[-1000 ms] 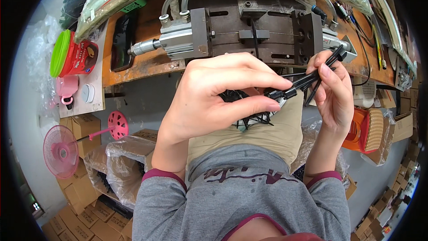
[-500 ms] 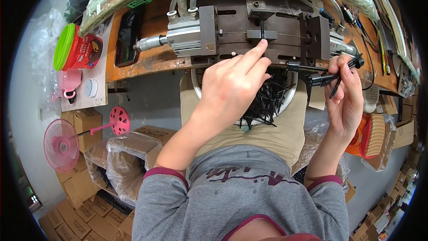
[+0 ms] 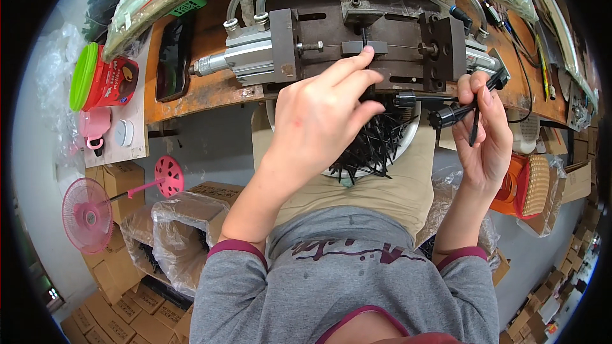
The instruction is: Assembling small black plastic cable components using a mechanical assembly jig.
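Note:
My left hand [image 3: 319, 111] reaches over the bench with fingers apart. Its index fingertip touches a thin black rod [image 3: 364, 37] standing across a small grey block [image 3: 382, 47] at the middle of a metal fixture [image 3: 325, 32]. Thin pins point at the block from either side. In my right hand [image 3: 482, 127], several black plastic pieces [image 3: 450, 114] with thin stems and cylindrical heads are pinched between thumb and fingers. Below the fixture, a white tub [image 3: 408, 146] on my lap holds a heap of thin black sticks [image 3: 370, 153], partly covered by my left hand.
Pneumatic cylinders [image 3: 252, 57] with clear hoses flank the fixture. A phone [image 3: 173, 57] lies on the wooden bench left of it. Further left stand a red tub [image 3: 118, 83] and a pink cup [image 3: 95, 122]. A pink fan [image 3: 88, 215] and plastic-lined boxes [image 3: 182, 223] stand below.
The pins have moved out from both sides toward the small block. My left thumb has spread away from the fingers. My right hand keeps its hold, and the whole view has shifted slightly.

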Tool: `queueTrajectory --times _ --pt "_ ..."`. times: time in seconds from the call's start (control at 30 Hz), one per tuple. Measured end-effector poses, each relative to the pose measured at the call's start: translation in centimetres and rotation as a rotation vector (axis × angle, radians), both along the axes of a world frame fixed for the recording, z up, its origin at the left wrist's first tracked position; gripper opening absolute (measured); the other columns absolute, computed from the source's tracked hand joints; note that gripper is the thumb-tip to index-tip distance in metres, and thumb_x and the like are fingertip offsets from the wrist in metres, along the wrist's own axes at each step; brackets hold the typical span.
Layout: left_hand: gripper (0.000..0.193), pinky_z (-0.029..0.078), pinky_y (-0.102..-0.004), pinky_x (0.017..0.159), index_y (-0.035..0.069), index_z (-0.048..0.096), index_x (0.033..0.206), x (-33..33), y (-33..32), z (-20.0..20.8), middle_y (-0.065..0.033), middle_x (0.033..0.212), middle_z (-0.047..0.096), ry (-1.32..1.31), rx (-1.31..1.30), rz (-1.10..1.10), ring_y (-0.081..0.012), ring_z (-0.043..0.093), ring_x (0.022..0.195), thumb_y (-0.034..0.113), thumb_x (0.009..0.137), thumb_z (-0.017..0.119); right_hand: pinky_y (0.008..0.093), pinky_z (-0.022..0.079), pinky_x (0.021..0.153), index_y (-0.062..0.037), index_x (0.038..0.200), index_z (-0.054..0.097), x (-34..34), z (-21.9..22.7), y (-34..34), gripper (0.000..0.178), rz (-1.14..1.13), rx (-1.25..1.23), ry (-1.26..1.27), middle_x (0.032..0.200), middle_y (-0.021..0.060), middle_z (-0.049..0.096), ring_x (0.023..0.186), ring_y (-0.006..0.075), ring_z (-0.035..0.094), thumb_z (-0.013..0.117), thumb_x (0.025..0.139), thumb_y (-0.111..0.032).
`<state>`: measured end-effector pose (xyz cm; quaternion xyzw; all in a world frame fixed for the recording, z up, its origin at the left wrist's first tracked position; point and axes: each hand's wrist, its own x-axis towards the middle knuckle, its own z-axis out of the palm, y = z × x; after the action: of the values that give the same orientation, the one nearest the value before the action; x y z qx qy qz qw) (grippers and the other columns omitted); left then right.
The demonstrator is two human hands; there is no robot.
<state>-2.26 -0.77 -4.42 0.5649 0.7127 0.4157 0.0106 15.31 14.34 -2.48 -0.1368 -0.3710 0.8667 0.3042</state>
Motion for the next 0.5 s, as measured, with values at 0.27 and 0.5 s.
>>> queueTrajectory --times 0.27,0.5 --pt "0.038 0.06 -0.0261 0.073 -0.002 0.074 0.105 0.3 -1.4 3.1 -0.0118 0.098 0.073 -0.603 0.112 -0.411 -0.018 0.07 0.085 -0.005 0.068 0.082 0.0118 0.043 0.044 0.0035 0.103 0.05 -0.4 -0.1 -0.7 0.016 0.152 -0.019 0.017 0.095 0.014 0.058 0.047 0.0018 0.05 0.057 0.096 -0.01" --pt "0.039 0.061 -0.0268 0.066 -0.003 0.074 0.098 0.0 -2.5 3.7 -0.0179 0.095 0.072 -0.63 0.087 -0.475 -0.0206 0.072 0.081 -0.002 0.061 0.087 0.0135 0.038 0.042 0.0032 0.108 0.049 -0.3 -0.1 0.3 0.016 0.149 -0.022 0.109 0.099 0.0127 0.056 0.047 0.0008 0.048 0.052 0.099 -0.01"
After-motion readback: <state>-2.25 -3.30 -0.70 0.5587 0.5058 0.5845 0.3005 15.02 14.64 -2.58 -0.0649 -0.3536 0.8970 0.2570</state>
